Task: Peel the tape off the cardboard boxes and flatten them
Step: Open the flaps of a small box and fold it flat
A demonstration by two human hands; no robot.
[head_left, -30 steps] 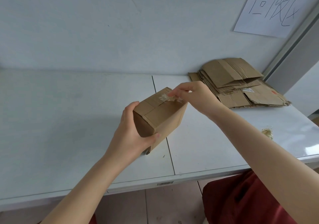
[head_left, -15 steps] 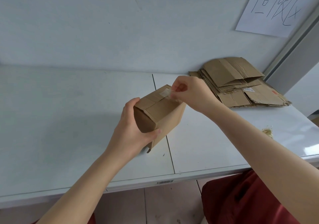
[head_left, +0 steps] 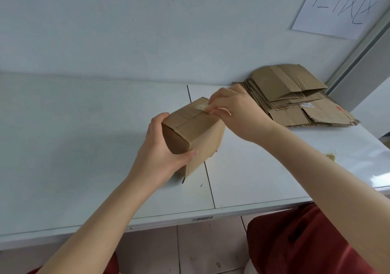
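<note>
Fingers (head_left: 212, 107) of the right hand (head_left: 238, 117) are pinching a lifted scrap of tape (head_left: 200, 107) at the far top edge of the box (head_left: 202, 134). The box is sitting at the centre of the frame, seemingly tilted, with its lower corner down on the desk (head_left: 73, 147). The left hand (head_left: 160, 153) is gripping the near end, with its thumb pressing the front face and its other fingers curling over the top. That grip is probably bracing the box so the pull strips the tape instead of dragging the cardboard along. The tilt seems to be turning the taped seam up toward the pulling hand. The top flaps are looking closed, so flattening is not yet under way on this one.

A pile of flattened cardboard (head_left: 295, 96) is lying against the wall in the upper right of the frame, apart from the box and just behind the right hand. It is likely the place for finished pieces. A paper sign (head_left: 341, 5) with handwritten characters is hanging above it. Small crumbs (head_left: 331, 156) are lying at the right edge, and a barcode sticker (head_left: 202, 218) is showing on the desk's front lip. Nothing is blocking the pull. The right hand is hiding the far part of the seam, so how much tape is left there cannot be told.
</note>
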